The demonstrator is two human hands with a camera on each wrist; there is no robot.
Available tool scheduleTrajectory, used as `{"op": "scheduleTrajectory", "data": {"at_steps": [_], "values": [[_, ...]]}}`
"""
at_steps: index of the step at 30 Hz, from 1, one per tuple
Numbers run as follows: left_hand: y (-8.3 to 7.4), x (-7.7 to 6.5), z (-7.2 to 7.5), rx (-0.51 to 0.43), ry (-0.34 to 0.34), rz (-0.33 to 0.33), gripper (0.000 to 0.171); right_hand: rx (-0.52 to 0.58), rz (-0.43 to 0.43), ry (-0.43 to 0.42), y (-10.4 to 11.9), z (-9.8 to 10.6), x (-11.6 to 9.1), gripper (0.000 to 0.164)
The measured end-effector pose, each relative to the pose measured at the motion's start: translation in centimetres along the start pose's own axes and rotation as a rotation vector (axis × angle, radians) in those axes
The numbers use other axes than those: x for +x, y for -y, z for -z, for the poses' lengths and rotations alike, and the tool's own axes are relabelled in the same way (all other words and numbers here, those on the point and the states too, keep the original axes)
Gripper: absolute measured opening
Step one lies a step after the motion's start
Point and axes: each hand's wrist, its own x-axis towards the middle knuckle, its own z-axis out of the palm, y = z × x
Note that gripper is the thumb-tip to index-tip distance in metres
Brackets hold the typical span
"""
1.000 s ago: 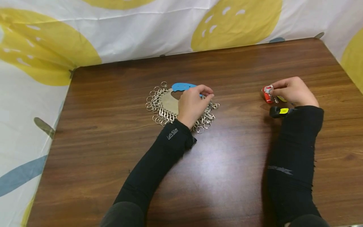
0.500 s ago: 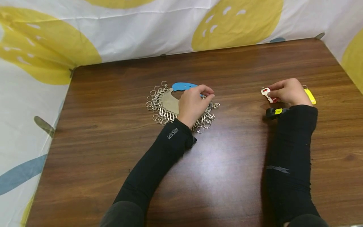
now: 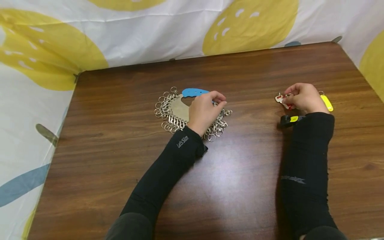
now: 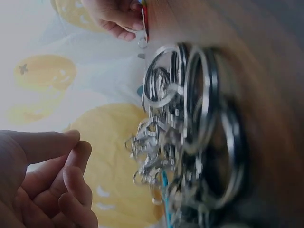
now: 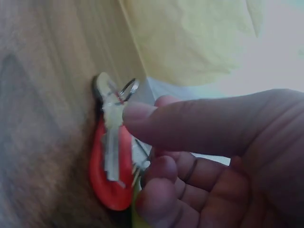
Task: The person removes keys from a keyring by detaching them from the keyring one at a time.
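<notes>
My left hand (image 3: 205, 110) hovers over a metal plate (image 3: 179, 108) with a blue handle (image 3: 194, 91). Its fingers are loosely bent and hold nothing. Small clasps with split rings (image 4: 202, 95) fringe the plate; the hand covers part of it. At the right, my right hand (image 3: 307, 98) pinches a silver key (image 3: 279, 99) between thumb and fingertips, just above the table. A red key tag (image 5: 111, 190) lies against the key, with a small wire ring (image 5: 129, 90) beside them. A yellow key tag (image 3: 326, 102) lies on the right hand's far side.
The brown wooden table (image 3: 120, 166) reaches back to a white curtain (image 3: 156, 36) with yellow patterns. A black wrist camera strap with a yellow label (image 3: 294, 119) sits under the right wrist.
The right hand has shifted slightly left, turning the key and red tag, and the yellow tag has come into view beside it. The left hand has stayed in place.
</notes>
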Motion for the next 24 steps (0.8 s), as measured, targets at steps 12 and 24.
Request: {"op": "scheduleTrajectory", "data": {"at_steps": [12, 24], "values": [[2.6, 1.1, 1.5, 0.315, 0.305, 0.138, 0.019, -0.036, 0.139, -0.111, 2.8, -0.8, -0.6, 0.03], [3.1, 1.1, 0.5, 0.542, 0.49, -0.033, 0.058, -0.161, 0.363, -0.074, 8.1, -5.0, 0.5, 0.017]]}}
